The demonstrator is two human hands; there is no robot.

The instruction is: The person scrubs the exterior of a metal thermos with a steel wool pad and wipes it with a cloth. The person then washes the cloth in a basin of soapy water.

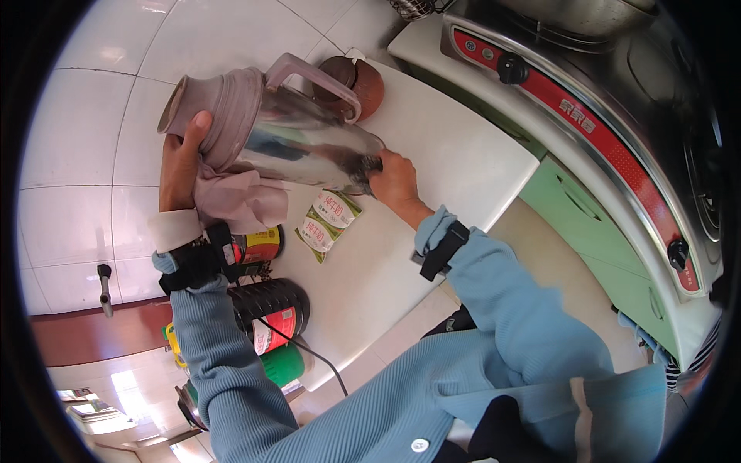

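Observation:
A metal thermos flask (312, 144) with a dull pink plastic collar and handle is held tilted above the white countertop (347, 283), its open mouth pointing left. My left hand (184, 156) grips it at the collar, thumb on top and the other fingers hidden. A pale pink cloth (243, 197) hangs beneath the collar against this hand; whether the fingers hold it I cannot tell. At the flask's lower end, my right hand (396, 179) presses a dark steel wool scrubber (366, 169) to the metal side. Below lies a green-and-white printed pouch (329, 223).
A reddish-brown pot (370, 89) stands behind the flask's handle. Dark bottles (283, 309) and a labelled jar (263, 243) are beside my left forearm. At the right are a gas stove (579, 116) and green cabinets (584, 202). A black cable (301, 347) crosses the counter edge.

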